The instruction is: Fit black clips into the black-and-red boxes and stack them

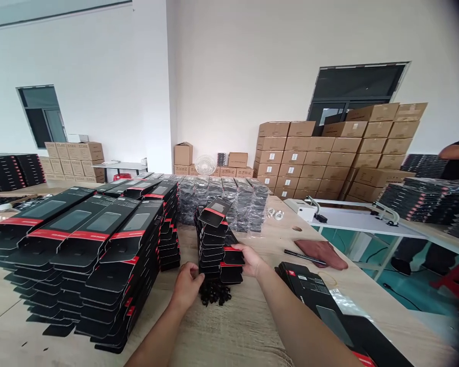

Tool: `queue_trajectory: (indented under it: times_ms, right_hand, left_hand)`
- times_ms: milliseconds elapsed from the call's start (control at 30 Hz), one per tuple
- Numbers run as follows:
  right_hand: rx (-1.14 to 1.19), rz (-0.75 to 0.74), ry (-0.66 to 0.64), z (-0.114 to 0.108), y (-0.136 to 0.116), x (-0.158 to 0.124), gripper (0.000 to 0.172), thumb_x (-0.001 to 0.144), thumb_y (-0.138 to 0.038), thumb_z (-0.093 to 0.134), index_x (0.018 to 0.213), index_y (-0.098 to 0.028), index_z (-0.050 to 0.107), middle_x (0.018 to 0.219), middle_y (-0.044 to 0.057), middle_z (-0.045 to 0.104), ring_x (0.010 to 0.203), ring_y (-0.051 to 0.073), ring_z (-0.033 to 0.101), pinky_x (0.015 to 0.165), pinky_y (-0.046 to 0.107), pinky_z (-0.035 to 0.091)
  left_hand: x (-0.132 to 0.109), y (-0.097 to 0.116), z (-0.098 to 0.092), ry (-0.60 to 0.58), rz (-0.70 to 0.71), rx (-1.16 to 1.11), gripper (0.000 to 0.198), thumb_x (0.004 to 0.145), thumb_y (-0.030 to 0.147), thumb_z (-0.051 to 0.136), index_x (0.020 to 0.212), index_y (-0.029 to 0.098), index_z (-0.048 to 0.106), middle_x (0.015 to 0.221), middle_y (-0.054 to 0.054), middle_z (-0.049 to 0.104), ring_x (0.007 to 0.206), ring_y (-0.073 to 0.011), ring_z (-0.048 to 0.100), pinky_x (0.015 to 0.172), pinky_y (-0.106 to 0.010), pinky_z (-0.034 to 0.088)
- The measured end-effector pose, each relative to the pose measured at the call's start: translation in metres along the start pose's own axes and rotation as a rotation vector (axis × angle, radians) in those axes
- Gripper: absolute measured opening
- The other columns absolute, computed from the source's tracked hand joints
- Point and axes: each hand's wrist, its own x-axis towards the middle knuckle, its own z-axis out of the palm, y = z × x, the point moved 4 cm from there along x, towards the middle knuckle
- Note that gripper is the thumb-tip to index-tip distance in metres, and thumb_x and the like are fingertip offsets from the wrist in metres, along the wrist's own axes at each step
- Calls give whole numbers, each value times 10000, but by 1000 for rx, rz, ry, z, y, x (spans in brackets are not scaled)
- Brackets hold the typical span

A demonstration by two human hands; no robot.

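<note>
A narrow stack of black-and-red cardboard boxes (210, 250) with open flaps stands in front of me, its top box tilted. My right hand (251, 260) is closed on a black-and-red box (231, 265) at the right side of this stack, fingers at its flap. At the stack's lower left, my left hand (187, 286) has curled fingers, thumb close to the index finger; anything between them is hidden. Just right of that hand lies a pile of small black parts (214, 293) on the wooden table (229, 336).
Large stacks of open-flapped black boxes (110, 224) fill the left. Plastic-wrapped stacks (248, 204) stand behind. To the right lie flat black boxes (309, 290), a brown cloth (323, 254) and a black pen-like item (304, 257). Another person's arm (457, 151) shows at far right.
</note>
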Motion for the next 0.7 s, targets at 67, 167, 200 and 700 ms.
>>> queue_trajectory:
  times_ms: [67, 167, 200, 700]
  right_hand:
    - [11, 0, -10, 11, 2, 3, 148, 780, -237, 548, 855, -151, 643, 751, 70, 711, 721, 202, 674, 740, 345, 540]
    - [25, 0, -32, 29, 5, 7, 132, 781, -227, 545, 841, -153, 636, 751, 65, 711, 709, 197, 672, 743, 347, 540]
    - [28, 1, -41, 35, 6, 9, 128, 782, -224, 544, 838, -152, 634, 751, 65, 711, 708, 197, 672, 745, 348, 540]
    - [13, -60, -35, 76, 14, 20, 148, 770, -218, 563, 893, -154, 613, 760, 85, 712, 707, 234, 684, 722, 405, 551]
  left_hand:
    - [-6, -2, -6, 34, -23, -1, 231, 689, 293, 607, 884, 171, 586, 971, -86, 611, 923, -224, 582, 814, -332, 440]
    - [-15, -4, -13, 70, -56, -6, 290, 712, 287, 582, 974, 164, 559, 1050, -103, 595, 964, -219, 572, 822, -317, 439]
    - [-18, -4, -16, 73, -66, -6, 288, 719, 290, 575, 978, 165, 553, 1044, -101, 598, 951, -214, 576, 815, -312, 440]
    - [-29, -7, -28, 128, -94, 13, 505, 732, 262, 563, 1207, 106, 494, 1234, -162, 508, 1152, -254, 492, 970, -339, 381]
